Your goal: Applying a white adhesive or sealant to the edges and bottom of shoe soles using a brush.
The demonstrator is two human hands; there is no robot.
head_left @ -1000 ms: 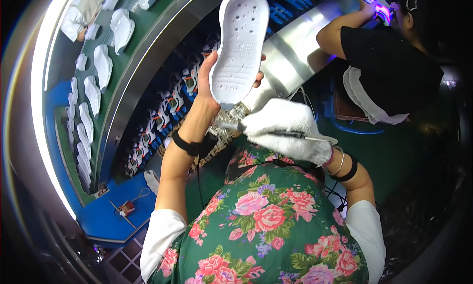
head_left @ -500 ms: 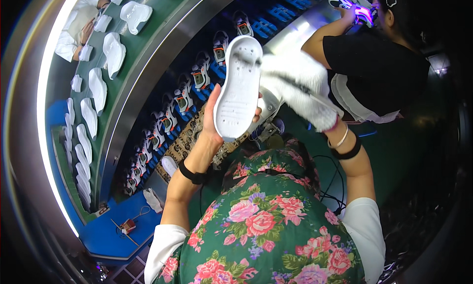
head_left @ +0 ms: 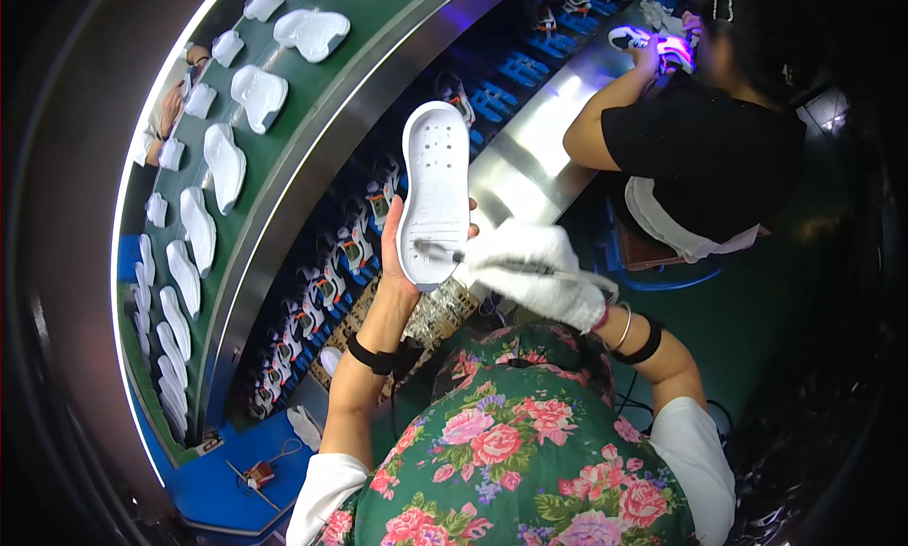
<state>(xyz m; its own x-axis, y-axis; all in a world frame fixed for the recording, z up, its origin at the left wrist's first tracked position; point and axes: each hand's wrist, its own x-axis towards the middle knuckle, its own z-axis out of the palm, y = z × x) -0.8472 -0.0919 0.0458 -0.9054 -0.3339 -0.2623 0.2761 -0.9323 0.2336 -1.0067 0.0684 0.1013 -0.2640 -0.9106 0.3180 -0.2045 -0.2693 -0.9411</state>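
- Left hand clasps the white sole by its edges, beyond the floral apron; keeping it steady should help.
- Gloved right hand pinches a brush at the sole's near end; light, even strokes should suit.

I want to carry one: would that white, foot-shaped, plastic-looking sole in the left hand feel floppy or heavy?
The white sole is probably stiff, since its upper end sticks out past the bare left hand without drooping. It's likely light for its size, as that hand alone seems to hold it near its lower end.
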